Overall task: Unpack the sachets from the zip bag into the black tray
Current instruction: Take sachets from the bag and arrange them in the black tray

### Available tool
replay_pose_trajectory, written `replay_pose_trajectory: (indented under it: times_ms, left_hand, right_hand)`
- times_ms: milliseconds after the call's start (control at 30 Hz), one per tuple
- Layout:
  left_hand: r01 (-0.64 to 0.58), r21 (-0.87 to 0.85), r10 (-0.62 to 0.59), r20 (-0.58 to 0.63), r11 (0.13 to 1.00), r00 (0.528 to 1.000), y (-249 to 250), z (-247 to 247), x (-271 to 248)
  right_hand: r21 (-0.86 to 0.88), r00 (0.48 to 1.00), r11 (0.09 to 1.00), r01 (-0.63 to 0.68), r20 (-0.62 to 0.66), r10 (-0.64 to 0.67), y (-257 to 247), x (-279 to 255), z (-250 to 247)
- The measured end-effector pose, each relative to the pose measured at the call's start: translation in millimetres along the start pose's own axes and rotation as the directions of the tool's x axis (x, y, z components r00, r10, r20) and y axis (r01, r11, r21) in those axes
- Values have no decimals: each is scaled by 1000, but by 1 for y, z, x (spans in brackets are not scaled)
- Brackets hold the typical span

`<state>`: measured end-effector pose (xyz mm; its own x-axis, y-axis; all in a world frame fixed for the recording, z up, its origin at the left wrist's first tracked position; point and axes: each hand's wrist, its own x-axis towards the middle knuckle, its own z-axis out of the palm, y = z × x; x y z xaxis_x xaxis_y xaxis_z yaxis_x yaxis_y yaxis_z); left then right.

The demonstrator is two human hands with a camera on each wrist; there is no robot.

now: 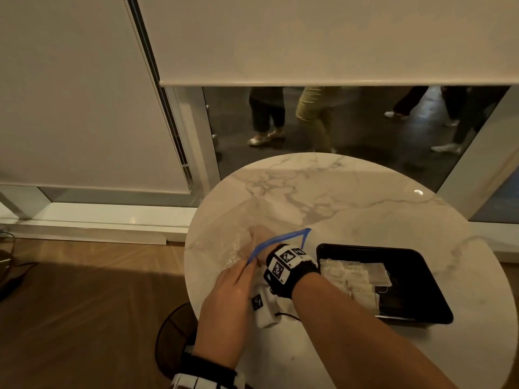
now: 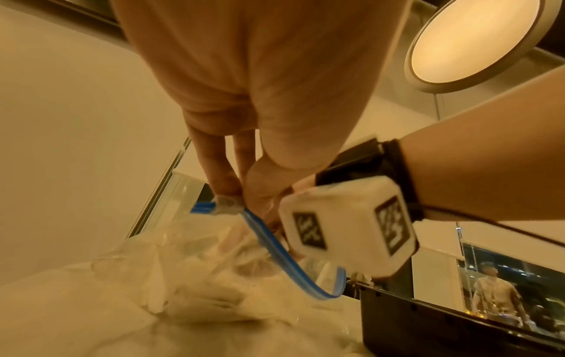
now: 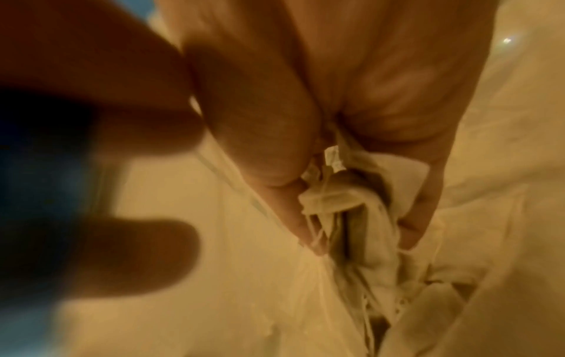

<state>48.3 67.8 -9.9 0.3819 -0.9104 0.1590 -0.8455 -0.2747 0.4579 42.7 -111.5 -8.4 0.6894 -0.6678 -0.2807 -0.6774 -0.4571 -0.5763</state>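
On the round marble table [image 1: 351,192] lay a clear zip bag [image 1: 224,237] with a blue zip strip [image 1: 280,239], its body spread toward the table's left edge and its mouth facing the person. The left hand [image 1: 227,293] held the mouth open: in the left wrist view its fingers [image 2: 220,178] pinched the blue strip at the near corner of the opening, the strip looping down and away from that pinch.

The right hand [image 1: 259,242] was pushed inside the bag through the open mouth, the blue strip crossing over its wrist just ahead of the black wrist strap with its white marker blocks [image 1: 286,262]. The right wrist view showed this hand's fingers [image 3: 275,149] curled around a small bunch of pale sachets [image 3: 351,205], thin strings trailing from them, with the thumb on one side and the fingers on the other. More sachets lay loose in the bag below that grip, though blur made their number impossible to tell. The dark blurred shape at the left of that view could not be identified.

The black tray [image 1: 427,276] stood on the table to the right of the bag, close to it but not clearly touching. A row of white sachets [image 1: 354,279] already lay in its left half, overlapping one another.

Behind the table, under a half-lowered roller blind [image 1: 309,46], a glass panel [image 1: 365,122] showed the legs of several people. A round ceiling lamp [image 2: 470,38] glowed in the left wrist view.
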Motion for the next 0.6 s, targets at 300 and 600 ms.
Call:
replay_pose_trajectory:
  times_ms: [300, 600]
  left_hand:
    - [-32, 6, 32, -84, 999, 996, -16, 7, -1]
    - [-53, 65, 61, -135, 997, 989, -15, 4, -4]
  right_hand:
    - [401, 993, 915, 46, -116, 1, 13, -69, -1]
    - [741, 991, 663, 107, -129, -17, 52, -146, -32]
